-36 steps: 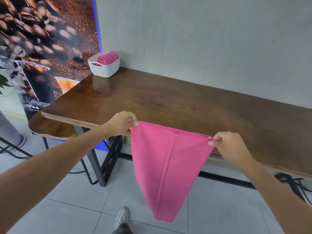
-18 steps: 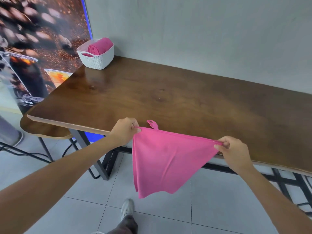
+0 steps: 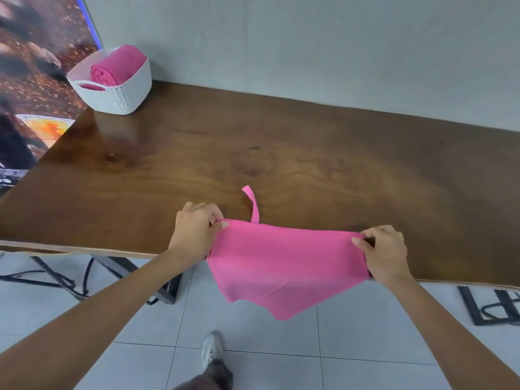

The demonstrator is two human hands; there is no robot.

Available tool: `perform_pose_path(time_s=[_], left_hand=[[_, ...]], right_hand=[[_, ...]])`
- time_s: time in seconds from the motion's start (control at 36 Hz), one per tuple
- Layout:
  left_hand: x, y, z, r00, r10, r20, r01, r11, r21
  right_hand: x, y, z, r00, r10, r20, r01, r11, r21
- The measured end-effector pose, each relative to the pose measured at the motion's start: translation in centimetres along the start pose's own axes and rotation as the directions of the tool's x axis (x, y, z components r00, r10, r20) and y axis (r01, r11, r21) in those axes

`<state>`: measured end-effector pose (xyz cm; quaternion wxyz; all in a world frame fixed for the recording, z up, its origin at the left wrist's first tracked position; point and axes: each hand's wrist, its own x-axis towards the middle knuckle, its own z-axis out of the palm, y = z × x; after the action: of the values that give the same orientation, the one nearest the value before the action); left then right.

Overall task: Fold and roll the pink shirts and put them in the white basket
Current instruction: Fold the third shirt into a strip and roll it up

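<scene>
A: How is the pink shirt (image 3: 284, 266) being held?

B: It is being held stretched between 2 hands at the near edge of the wooden table (image 3: 309, 164). Its top left corner is being pinched by the left hand (image 3: 197, 229), thumb against curled fingers, and its top right corner is being pinched by the right hand (image 3: 385, 251) in the same way.

A: Where is the cloth being carried?

B: The upper band is being laid over the table's near edge, while the lower part is hanging past that edge above the tiled floor (image 3: 253, 347). A narrow pink strap (image 3: 254, 205) is being left lying on the wood just beyond the top hem, close to the left hand.

A: And the white basket (image 3: 118, 91)?

B: It is being kept at the far left corner of the table, well apart from the hands. 1 rolled pink shirt (image 3: 115, 67) is being held inside it, its spiral end facing the camera.

A: Is anything else being seen?

B: 1 grey shoe (image 3: 212, 349) is being shown on the floor below the hanging cloth, and a coffee-bean poster (image 3: 36, 66) is being shown beyond the table's left edge.
</scene>
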<state>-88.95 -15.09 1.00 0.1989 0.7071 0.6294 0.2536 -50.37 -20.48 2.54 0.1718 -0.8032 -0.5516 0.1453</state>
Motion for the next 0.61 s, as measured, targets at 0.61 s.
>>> perform_pose_path(time_s=[0.61], left_hand=[[16.3,0.8,1.9,0.993,-0.109,0.051,0.108,0.994,0.031]], right_hand=[[15.1,-4.3,0.3,0.969,0.245,-0.006,-0.245,0.969,-0.02]])
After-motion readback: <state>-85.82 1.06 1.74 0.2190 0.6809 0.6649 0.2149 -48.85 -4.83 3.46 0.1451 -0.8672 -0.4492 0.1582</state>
